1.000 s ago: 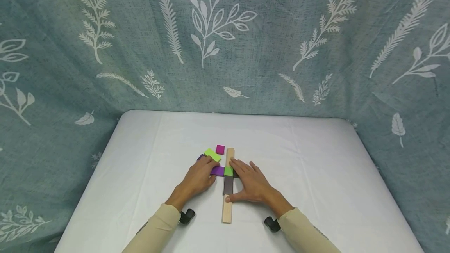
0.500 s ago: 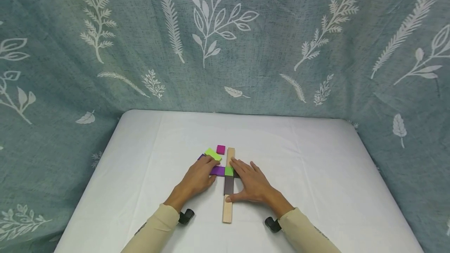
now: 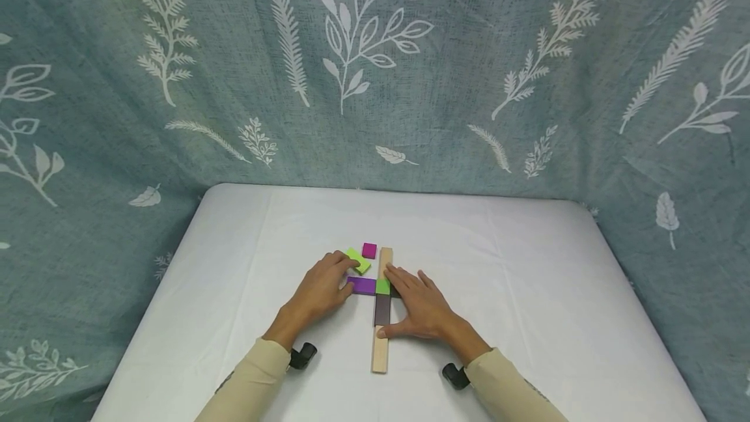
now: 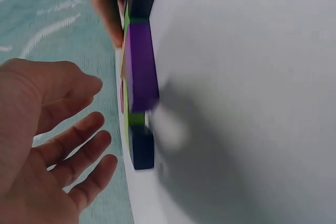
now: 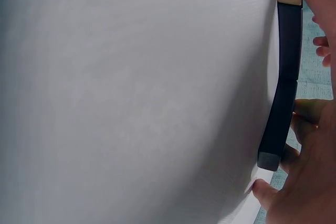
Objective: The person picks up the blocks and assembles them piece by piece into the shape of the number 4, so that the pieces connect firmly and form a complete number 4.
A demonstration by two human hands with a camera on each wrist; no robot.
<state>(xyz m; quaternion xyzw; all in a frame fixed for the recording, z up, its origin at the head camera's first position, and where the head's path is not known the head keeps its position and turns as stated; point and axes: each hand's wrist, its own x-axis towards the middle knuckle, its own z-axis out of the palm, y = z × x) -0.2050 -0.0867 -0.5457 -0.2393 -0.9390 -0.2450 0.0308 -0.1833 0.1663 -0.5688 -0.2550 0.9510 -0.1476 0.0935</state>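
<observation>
My left hand (image 3: 321,284) hovers beside a purple block (image 3: 361,286) and a lime block (image 3: 360,263), fingers loosely bent. Nothing is between its thumb and fingers in the left wrist view, where a dark navy block (image 4: 142,148) stands past the purple one. My right hand (image 3: 418,305) lies spread over a cross of blocks. Its thumb rests on the near wooden block (image 3: 379,351); its fingertips touch near the far wooden block (image 3: 385,262) and the green centre block (image 3: 383,286). A dark brown block (image 3: 382,310) lies between thumb and fingers. Another dark block (image 5: 277,121) is partly under this hand.
A magenta block (image 3: 369,251) lies behind the lime one, left of the far wooden block. All sit on a white-covered table (image 3: 527,266). A teal curtain with white leaves (image 3: 445,70) hangs around its back and sides.
My left hand has drawn back to the left, uncovering more of the purple and lime blocks. The navy block's end is now behind the hand. My right hand has stayed in place.
</observation>
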